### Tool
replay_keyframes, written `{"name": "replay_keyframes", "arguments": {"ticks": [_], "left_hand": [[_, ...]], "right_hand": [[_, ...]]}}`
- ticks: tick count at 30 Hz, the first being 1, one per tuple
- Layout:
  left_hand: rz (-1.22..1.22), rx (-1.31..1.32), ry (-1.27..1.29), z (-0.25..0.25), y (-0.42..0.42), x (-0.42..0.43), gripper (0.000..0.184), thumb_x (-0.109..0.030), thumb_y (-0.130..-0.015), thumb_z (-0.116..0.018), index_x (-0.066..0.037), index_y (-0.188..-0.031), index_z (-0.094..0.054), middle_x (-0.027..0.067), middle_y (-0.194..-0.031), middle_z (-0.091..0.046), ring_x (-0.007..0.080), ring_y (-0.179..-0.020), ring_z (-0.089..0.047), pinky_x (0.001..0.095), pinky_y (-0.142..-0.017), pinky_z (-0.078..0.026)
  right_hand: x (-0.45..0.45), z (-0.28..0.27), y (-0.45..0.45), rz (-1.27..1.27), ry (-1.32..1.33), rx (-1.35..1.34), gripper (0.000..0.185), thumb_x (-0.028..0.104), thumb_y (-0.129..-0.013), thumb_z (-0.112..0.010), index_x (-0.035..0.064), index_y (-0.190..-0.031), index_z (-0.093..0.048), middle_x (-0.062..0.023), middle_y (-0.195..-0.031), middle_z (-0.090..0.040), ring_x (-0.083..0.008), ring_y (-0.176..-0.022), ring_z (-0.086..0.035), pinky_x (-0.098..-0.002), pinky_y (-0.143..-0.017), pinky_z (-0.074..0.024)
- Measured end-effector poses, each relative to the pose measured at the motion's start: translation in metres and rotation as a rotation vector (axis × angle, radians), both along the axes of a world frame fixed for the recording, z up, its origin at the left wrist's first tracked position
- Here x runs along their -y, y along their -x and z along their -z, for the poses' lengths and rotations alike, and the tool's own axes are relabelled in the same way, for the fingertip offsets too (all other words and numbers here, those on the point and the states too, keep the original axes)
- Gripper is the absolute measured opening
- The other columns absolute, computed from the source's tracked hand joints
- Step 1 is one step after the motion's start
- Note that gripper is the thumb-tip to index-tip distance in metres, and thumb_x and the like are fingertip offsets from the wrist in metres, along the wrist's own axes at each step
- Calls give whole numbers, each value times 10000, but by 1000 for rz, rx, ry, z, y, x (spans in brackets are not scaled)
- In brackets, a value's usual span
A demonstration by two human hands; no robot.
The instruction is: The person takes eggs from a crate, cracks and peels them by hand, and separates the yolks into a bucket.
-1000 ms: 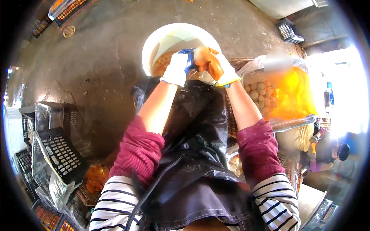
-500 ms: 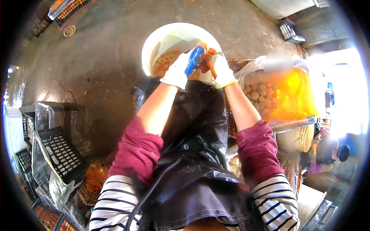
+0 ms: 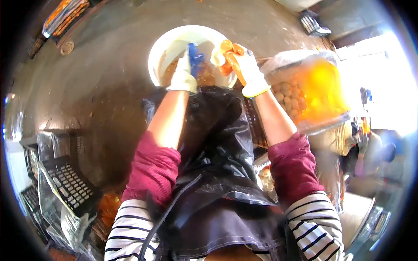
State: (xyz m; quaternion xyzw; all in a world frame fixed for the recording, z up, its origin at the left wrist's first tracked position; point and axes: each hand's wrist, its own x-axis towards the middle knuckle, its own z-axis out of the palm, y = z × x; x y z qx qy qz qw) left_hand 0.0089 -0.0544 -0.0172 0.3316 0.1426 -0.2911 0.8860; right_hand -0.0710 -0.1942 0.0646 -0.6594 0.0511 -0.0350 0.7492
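My left hand [image 3: 185, 71], in a white glove with blue on its fingers and palm, is over the white bucket [image 3: 157, 65]. Motion smears its fingers, so I cannot tell whether they hold anything. My right hand [image 3: 241, 63] wears a white glove with orange fingers, and is at the bucket's right rim. Those fingers are bent around a pale, rounded piece [image 3: 216, 57] that looks like eggshell. Inside the bucket lies a blurred orange-brown mass [image 3: 205, 77]. Right of my right hand, pale egg-like rounds [image 3: 287, 96] fill part of a plastic-lined container.
Bright orange plastic [image 3: 324, 93] covers part of that container. Black crates [image 3: 72, 182] are stacked at the left, with another crate [image 3: 312, 24] at the far right. A wheeled cart [image 3: 65, 26] stands at the upper left. Another person [image 3: 370, 150] is at the right. A black apron covers my lap.
My hands, close together over the bucket before, have moved apart. The left went leftward, deeper over the bucket. A pale piece now shows in my right fingers. The view has shifted slightly.
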Motion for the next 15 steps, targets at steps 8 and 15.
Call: {"name": "replay_keyframes", "arguments": {"ticks": [8,15], "left_hand": [[196,396,-81,40,-13,-2,404,-344,-947,-410,-33,-1192,-493,107,-1081,-597,225,-966,-587,345,-835,-463],[202,335,-283,-25,22,-3,396,-326,-933,-454,-7,-1161,-510,121,-1078,-598,234,-990,-580,332,-822,-461]], "right_hand": [[98,-1,183,212,688,14,236,218,-872,-527,31,-1005,-583,-70,-957,-589,-142,-750,-551,-270,-609,-446],[147,47,412,492,1340,-1181,374,296,-797,-619,66,-1087,-563,-160,-1009,-609,-307,-924,-589,-337,-812,-459]]}}
